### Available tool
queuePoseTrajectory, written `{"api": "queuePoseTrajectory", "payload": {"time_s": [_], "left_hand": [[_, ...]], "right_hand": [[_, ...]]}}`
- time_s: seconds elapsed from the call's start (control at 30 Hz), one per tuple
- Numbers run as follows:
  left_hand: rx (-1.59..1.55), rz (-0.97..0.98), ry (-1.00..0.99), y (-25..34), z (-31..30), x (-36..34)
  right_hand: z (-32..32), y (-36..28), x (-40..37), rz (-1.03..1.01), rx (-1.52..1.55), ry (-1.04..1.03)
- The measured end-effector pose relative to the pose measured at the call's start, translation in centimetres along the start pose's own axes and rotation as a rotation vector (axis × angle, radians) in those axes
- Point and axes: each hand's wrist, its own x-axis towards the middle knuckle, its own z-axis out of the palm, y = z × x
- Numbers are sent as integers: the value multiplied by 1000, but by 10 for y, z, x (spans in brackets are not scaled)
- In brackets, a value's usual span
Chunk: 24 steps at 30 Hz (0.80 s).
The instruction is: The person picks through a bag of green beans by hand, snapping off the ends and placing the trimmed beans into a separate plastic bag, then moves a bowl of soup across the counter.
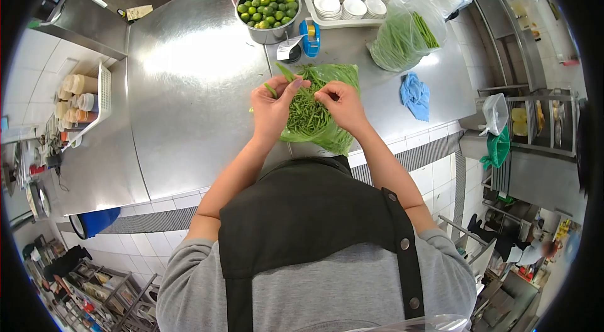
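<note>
My left hand [273, 109] is closed on slim green chilies [284, 71]; one points up past the fingertips and another shows by the palm. To its right, my right hand [343, 104] has thumb and fingertips pinched together; whatever they hold is too small to make out. Both hands hover over a heap of small, thin green chilies [307, 117]. The heap lies on an opened green-tinted plastic bag [343, 74] on the steel counter [182, 112], close to my apron.
Behind the bag stand a pot of limes [269, 33], a blue tape dispenser [310, 38] and a rack of white bowls [352, 22]. At right are a clear bag of long greens [399, 46] and a blue cloth [415, 96]. A white basket [102, 102] holds containers at left.
</note>
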Motion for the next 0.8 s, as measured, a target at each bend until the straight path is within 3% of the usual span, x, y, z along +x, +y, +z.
{"api": "queuePoseTrajectory", "payload": {"time_s": [0.03,0.13,0.23,0.3,0.33,0.4,0.5,0.6,0.7,0.8], "left_hand": [[-1,34,0,2,2,-2],[-63,-174,-15,15,-7,2],[-557,-452,-67,-10,-37,16],[-677,-559,-61,-12,-39,12],[-737,-614,-59,-10,-39,8],[-730,-623,-115,-8,-32,0],[-751,-684,-179,-14,-29,-5],[-725,-745,-173,-21,-28,-4],[-633,-750,-114,-38,-33,1],[-494,-682,-73,-57,-37,6]], "right_hand": [[2,7,3,5,-59,10],[6,28,5,75,-258,-29],[6,29,0,225,-439,-193],[4,27,3,285,-486,-230],[7,39,6,194,-485,-123],[13,65,16,12,-479,90],[14,74,24,42,-558,115],[11,68,28,100,-561,30],[8,79,25,47,-511,71],[-6,52,16,136,-265,-16]]}}
